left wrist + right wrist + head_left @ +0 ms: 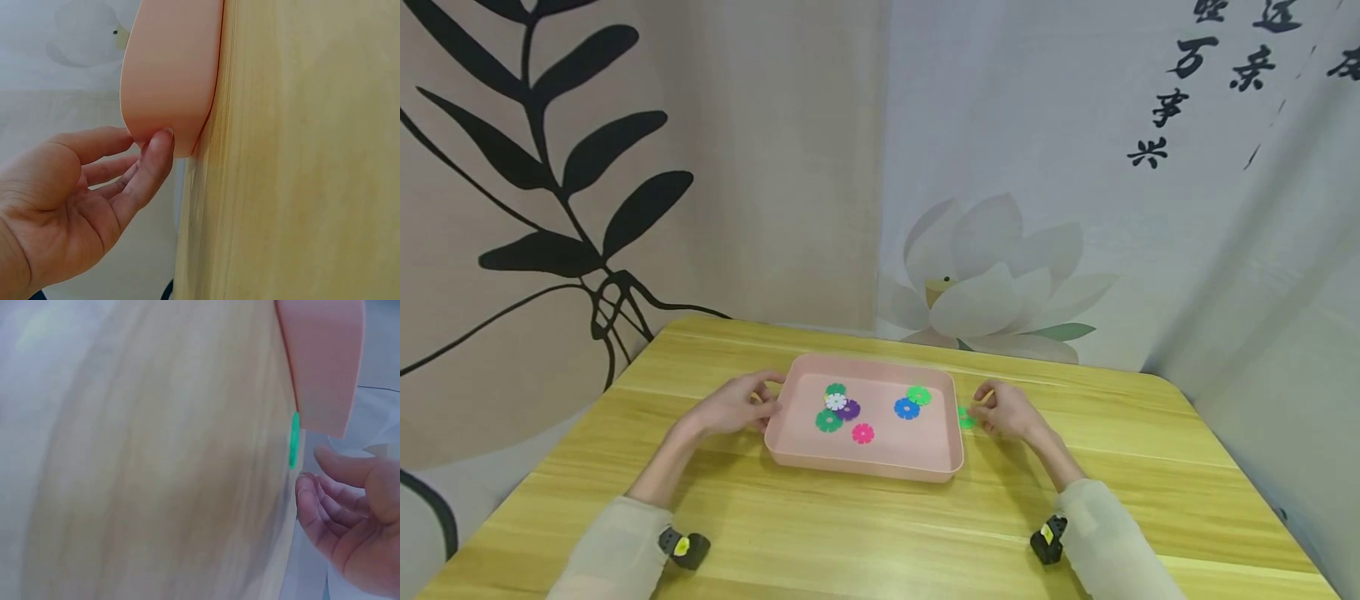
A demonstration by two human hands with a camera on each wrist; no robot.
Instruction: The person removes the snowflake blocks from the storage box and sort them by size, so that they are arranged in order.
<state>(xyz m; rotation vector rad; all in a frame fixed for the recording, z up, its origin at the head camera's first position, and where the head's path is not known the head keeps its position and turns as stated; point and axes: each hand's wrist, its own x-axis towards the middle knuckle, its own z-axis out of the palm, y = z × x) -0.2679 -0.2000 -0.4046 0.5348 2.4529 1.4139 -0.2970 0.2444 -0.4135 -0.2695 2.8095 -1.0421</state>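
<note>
Your pale sleeves (613, 554) are nearest the head camera, each with a black device (691, 550) close to its cuff, both over the yellow wood-grain worktop (850, 533). Beyond them a shallow pink tray (887, 454) lies flat on that worktop, between your hands.

Your left hand (737, 402) touches the left end of the tray, its fingertips against the end wall and its thumb at the rim; you cannot tell from these views whether it pinches the edge or only rests there. Your right hand (1006, 408) is loosely curled at the other end, with a gap between thumb and fingers and nothing held. Just beside its fingertips, a bright green disc (294, 440) sits on the worktop by the tray's right wall.

Inside the tray you have more notched discs. Toward the left, a white disc (836, 402) and a purple disc (850, 409) are clustered with two darker green discs (828, 422), and a pink disc (862, 433) lies apart, nearer you. Toward the right, a blue disc (906, 408) meets a light green disc (921, 396).

Behind the worktop hangs a pale curtain (790, 167) printed with dark leaves (647, 215).
</note>
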